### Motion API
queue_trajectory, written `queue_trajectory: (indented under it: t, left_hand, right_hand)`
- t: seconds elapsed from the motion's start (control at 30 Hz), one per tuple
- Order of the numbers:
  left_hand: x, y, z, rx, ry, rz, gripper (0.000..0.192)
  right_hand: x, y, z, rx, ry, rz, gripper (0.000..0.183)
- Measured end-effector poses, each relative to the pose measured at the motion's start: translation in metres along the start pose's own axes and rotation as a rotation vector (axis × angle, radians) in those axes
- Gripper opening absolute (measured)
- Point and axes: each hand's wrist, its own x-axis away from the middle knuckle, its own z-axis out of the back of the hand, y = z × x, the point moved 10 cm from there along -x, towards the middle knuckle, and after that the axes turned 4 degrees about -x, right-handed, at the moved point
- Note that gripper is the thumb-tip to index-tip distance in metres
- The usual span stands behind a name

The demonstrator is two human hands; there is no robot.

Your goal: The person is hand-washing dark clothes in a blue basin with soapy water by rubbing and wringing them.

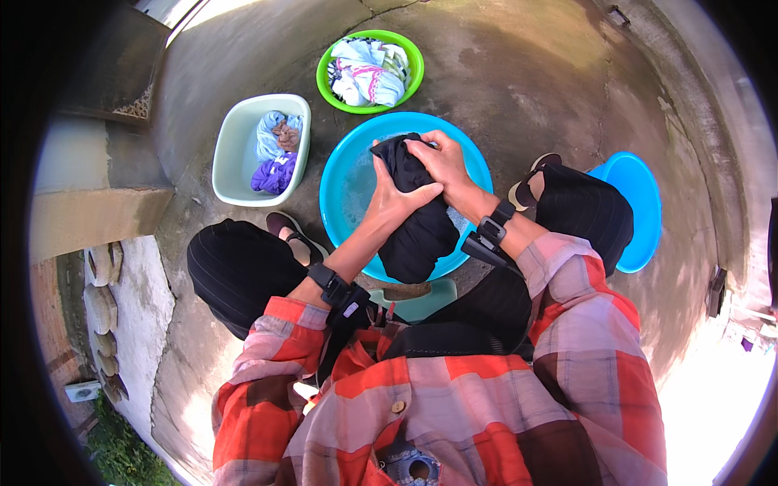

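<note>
A dark, bunched piece of cloth (419,234) is held between my two hands over a large blue plastic basin (331,200) with sudsy water in it. My left hand (392,197) grips the cloth from its left side, thumb across the front. On the upper right, my right hand (444,161) has its fingers curled over the cloth's top. The lower end of the cloth hangs over the near rim of the basin. How far it touches the water cannot be told.
A pale green tub (228,158) with blue, brown and purple cloths stands at left. Beyond the basin is a bright green basin (416,64) full of light clothes. A blue bucket (644,212) is by my right knee, and a green plastic stool (434,301) lies below the basin.
</note>
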Motion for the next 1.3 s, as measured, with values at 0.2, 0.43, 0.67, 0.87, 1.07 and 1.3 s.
queue_trajectory:
  t: [0.2,0.43,0.67,0.87,1.07,1.3]
  left_hand:
    - [-0.005,0.000,-0.004,-0.199,-0.052,-0.208,0.111]
    - [0.012,-0.011,-0.029,-0.283,-0.238,-0.097,0.109]
    - [0.004,-0.041,-0.006,0.287,-0.187,0.325,0.047]
    - [-0.001,-0.023,0.026,0.668,-0.183,0.334,0.038]
    - [0.042,0.018,-0.018,0.981,-0.455,0.341,0.041]
    - [0.056,0.045,-0.050,1.060,-0.645,0.349,0.045]
  right_hand:
    - [-0.005,0.002,-0.002,0.232,0.068,0.198,0.033]
    - [0.023,0.017,0.008,0.371,0.013,-0.176,0.048]
    - [0.022,-0.025,-0.014,0.045,-0.273,-0.090,0.082]
    - [0.029,-0.050,-0.021,-0.196,-0.501,-0.095,0.085]
    - [0.039,-0.063,-0.044,-0.243,-0.764,-0.065,0.090]
    - [0.060,-0.086,-0.052,-0.082,-0.840,-0.091,0.044]
